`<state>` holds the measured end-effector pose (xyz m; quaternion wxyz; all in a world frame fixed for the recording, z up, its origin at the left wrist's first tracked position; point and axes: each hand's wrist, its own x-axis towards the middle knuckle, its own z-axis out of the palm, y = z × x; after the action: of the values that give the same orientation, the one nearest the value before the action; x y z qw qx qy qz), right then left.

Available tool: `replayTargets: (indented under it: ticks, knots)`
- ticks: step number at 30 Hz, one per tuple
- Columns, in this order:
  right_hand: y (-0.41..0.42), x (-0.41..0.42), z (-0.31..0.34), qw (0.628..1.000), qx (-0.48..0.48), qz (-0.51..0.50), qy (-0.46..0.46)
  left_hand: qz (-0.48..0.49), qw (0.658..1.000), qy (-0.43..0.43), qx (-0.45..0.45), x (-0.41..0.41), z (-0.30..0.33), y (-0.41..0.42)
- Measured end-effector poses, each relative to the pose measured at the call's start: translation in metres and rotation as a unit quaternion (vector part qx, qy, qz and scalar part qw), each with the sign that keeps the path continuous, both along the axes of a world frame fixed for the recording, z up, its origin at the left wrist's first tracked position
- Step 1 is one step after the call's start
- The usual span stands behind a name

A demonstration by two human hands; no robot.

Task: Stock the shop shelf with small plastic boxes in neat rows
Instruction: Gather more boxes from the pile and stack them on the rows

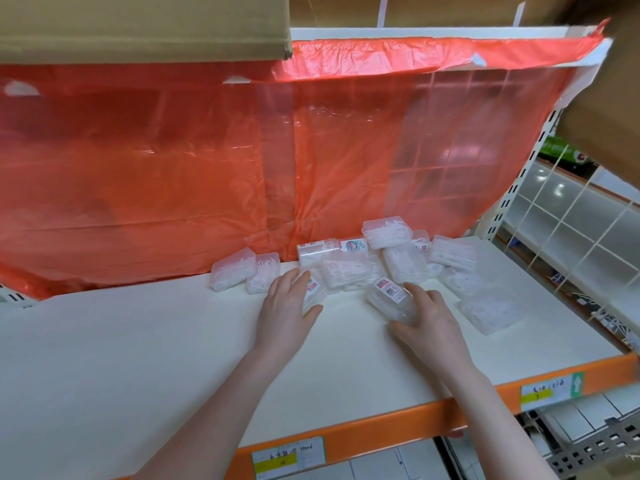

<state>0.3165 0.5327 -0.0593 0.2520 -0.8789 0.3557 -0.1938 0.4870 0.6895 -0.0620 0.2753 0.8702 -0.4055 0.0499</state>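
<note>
Several small clear plastic boxes [346, 271] lie in a loose jumble at the back of a white shelf board [138, 348], some tilted or stacked. My left hand [287, 310] grips one labelled box [314, 289], fingers over its top and thumb on its near side. My right hand [426, 320] grips another clear box [391, 299], its barcode sticker facing up. Two more boxes [242, 273] stand apart at the left of the pile. One box [491, 313] lies flat to the right of my right hand.
An orange plastic sheet [173, 168] hangs behind the shelf. The shelf's front lip is orange [381, 424] with price tags [550, 389]. A cardboard carton [138, 26] sits overhead at the left. A white wire grid [571, 230] closes the right side.
</note>
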Motion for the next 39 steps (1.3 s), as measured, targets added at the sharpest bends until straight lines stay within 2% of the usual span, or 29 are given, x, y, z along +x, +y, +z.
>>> replayTargets:
  ticks: [8, 13, 21, 29, 39]
  knots:
    - [-0.005, -0.007, 0.000, 1.000, 0.015, 0.024, 0.006, -0.008, 0.999, 0.004, 0.037, 0.009, 0.004, 0.009]
    - [-0.008, -0.009, 0.001, 0.999, 0.015, 0.040, 0.003, 0.042, 0.996, 0.040, 0.070, 0.005, 0.010, 0.005]
    - [-0.022, -0.007, 0.012, 0.995, -0.010, 0.087, -0.041, 0.073, 0.993, 0.023, 0.091, -0.011, 0.027, 0.022]
    - [0.000, 0.018, 0.033, 0.979, -0.034, 0.195, -0.054, 0.151, 0.984, 0.016, 0.091, -0.031, 0.038, 0.084]
    - [0.094, 0.055, 0.062, 0.945, -0.078, 0.312, -0.055, 0.228, 0.970, 0.018, 0.077, -0.045, 0.053, 0.194]
